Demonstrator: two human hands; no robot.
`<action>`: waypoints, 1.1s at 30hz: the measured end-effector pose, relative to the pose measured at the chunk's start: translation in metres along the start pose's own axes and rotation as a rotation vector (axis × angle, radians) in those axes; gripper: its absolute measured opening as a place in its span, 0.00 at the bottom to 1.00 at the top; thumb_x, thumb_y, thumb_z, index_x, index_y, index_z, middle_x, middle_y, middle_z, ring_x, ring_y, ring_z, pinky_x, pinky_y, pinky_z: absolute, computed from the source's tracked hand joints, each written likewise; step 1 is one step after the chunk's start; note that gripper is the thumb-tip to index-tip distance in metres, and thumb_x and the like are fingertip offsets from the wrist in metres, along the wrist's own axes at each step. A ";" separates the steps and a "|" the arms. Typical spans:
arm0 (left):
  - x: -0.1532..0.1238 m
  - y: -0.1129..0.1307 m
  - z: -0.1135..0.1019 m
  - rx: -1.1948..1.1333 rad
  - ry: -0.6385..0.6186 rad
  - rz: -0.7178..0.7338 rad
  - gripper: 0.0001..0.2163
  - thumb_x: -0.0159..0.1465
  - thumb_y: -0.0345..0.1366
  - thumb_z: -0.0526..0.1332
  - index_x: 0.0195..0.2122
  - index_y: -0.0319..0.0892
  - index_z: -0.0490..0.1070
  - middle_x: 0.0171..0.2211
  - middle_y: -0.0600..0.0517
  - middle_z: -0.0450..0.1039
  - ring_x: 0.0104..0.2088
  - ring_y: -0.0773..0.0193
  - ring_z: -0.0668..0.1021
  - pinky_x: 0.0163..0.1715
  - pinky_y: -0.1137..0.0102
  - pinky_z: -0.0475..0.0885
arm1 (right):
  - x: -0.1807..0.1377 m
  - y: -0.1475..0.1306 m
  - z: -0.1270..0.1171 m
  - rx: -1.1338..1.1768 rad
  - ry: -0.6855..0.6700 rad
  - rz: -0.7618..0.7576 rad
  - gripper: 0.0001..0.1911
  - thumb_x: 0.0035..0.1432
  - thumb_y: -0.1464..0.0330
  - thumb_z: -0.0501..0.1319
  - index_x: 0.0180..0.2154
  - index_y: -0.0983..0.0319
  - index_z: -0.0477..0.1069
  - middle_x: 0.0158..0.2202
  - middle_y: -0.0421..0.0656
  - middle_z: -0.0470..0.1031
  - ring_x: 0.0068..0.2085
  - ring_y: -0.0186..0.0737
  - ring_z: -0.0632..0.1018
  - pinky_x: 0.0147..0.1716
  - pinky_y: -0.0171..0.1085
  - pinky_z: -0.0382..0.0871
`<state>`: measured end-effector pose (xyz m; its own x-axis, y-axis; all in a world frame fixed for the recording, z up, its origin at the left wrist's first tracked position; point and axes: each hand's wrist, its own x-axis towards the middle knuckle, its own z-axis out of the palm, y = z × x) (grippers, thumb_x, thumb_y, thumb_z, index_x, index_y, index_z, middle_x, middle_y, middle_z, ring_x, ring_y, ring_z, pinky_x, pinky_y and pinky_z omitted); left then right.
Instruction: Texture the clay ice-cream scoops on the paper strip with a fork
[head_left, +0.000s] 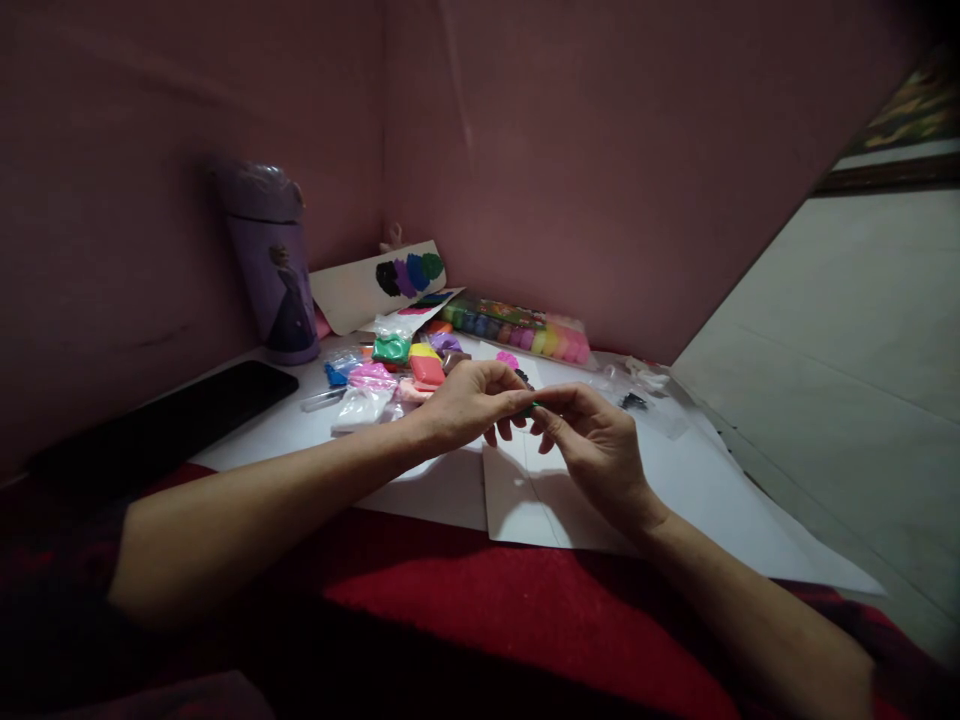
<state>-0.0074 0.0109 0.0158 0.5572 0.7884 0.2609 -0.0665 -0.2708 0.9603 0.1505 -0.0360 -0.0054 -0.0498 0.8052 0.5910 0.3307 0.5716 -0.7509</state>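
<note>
My left hand (471,402) and my right hand (600,445) meet above the white paper, fingertips touching. Between them they pinch a small bit of green modelling clay (529,410), mostly hidden by the fingers. Beneath the hands lies a white sheet (517,500) with a thin line on it. Just beyond them, a flat bright pink clay piece (508,360) and a black one (523,377), partly covered by my left hand, rest on the white paper.
Several clay packets, among them a green packet (391,348), lie left of the hands. Behind are a painted card (409,275) and a clear box of coloured clay (517,328). A purple bottle (274,270) and a dark phone (247,392) stand and lie left; an opened plastic wrapper (637,400) lies right.
</note>
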 end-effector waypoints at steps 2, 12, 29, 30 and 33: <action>0.000 -0.001 -0.001 -0.002 -0.019 0.001 0.05 0.59 0.32 0.61 0.30 0.34 0.70 0.20 0.53 0.71 0.18 0.71 0.73 0.13 0.78 0.67 | 0.001 0.001 0.000 0.011 0.003 0.009 0.04 0.57 0.70 0.63 0.37 0.62 0.72 0.28 0.40 0.75 0.24 0.32 0.74 0.22 0.34 0.72; 0.002 -0.002 -0.002 -0.009 -0.040 -0.010 0.04 0.57 0.29 0.61 0.28 0.33 0.71 0.17 0.53 0.70 0.17 0.71 0.72 0.13 0.77 0.68 | 0.000 0.003 -0.001 0.071 0.004 0.025 0.05 0.56 0.68 0.64 0.34 0.62 0.72 0.26 0.40 0.75 0.23 0.32 0.74 0.21 0.34 0.72; 0.000 0.002 0.001 0.017 -0.010 0.002 0.05 0.59 0.25 0.58 0.25 0.35 0.68 0.16 0.55 0.68 0.16 0.72 0.71 0.13 0.78 0.67 | 0.001 -0.001 0.000 0.059 0.021 0.021 0.05 0.55 0.67 0.65 0.31 0.62 0.72 0.25 0.39 0.74 0.23 0.32 0.74 0.20 0.33 0.71; 0.000 0.003 0.002 0.015 0.008 0.005 0.05 0.58 0.25 0.58 0.25 0.35 0.68 0.16 0.55 0.68 0.16 0.73 0.71 0.13 0.79 0.67 | 0.001 -0.002 0.000 0.062 0.022 0.019 0.05 0.55 0.67 0.65 0.31 0.62 0.71 0.25 0.39 0.74 0.23 0.32 0.74 0.20 0.33 0.71; 0.000 0.006 0.003 0.020 0.078 0.005 0.05 0.58 0.23 0.58 0.26 0.35 0.68 0.16 0.56 0.68 0.16 0.73 0.71 0.13 0.79 0.67 | 0.001 -0.002 0.001 0.066 0.029 0.013 0.04 0.54 0.68 0.65 0.31 0.62 0.71 0.26 0.39 0.74 0.23 0.32 0.73 0.20 0.33 0.71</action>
<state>-0.0056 0.0078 0.0211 0.4903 0.8275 0.2734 -0.0521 -0.2853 0.9570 0.1494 -0.0362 -0.0038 -0.0184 0.8080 0.5889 0.2686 0.5713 -0.7755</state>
